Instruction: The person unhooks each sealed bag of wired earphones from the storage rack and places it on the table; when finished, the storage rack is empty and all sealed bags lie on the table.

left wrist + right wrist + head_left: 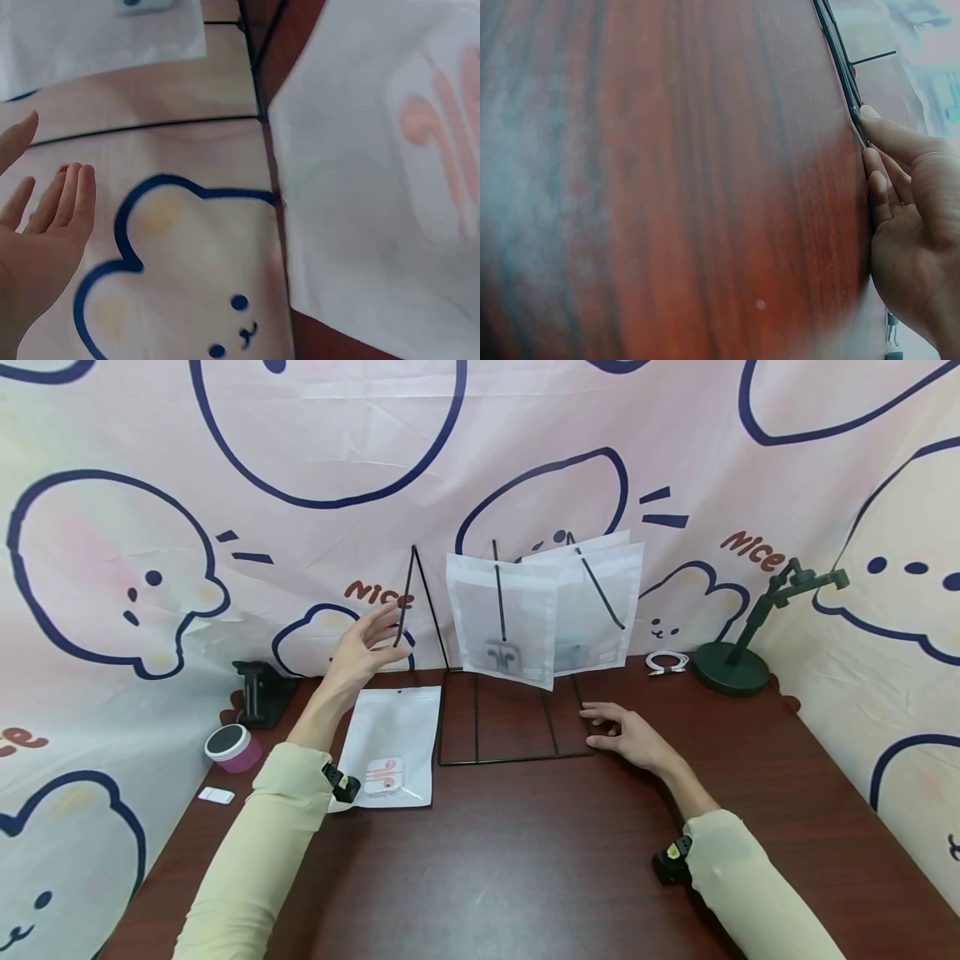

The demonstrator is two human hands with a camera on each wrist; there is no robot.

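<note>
A black wire display rack (pixel 517 760) stands at the back of the table. White zip bags hang on its middle and right prongs; the middle bag (pixel 502 610) shows a case with an earphone outline, and a second bag (pixel 600 602) hangs at the right. Beside the left prong (pixel 405 602) my left hand (pixel 363 647) is raised with fingers extended, holding nothing. Below it, another white bag (pixel 397 727) lies flat with an earphone case (pixel 384 776) showing through. At the rack's front right corner, my right hand (pixel 626 739) rests with thumb and fingertips touching the base wire (pixel 847 82).
On the left are a black stand (pixel 261 693), a pink jar with a dark lid (pixel 234 747) and a small white object (pixel 216 795). A coiled white cable (pixel 666 662) and a green stand (pixel 738 660) sit at the back right. A patterned cloth (pixel 322 543) hangs behind the table.
</note>
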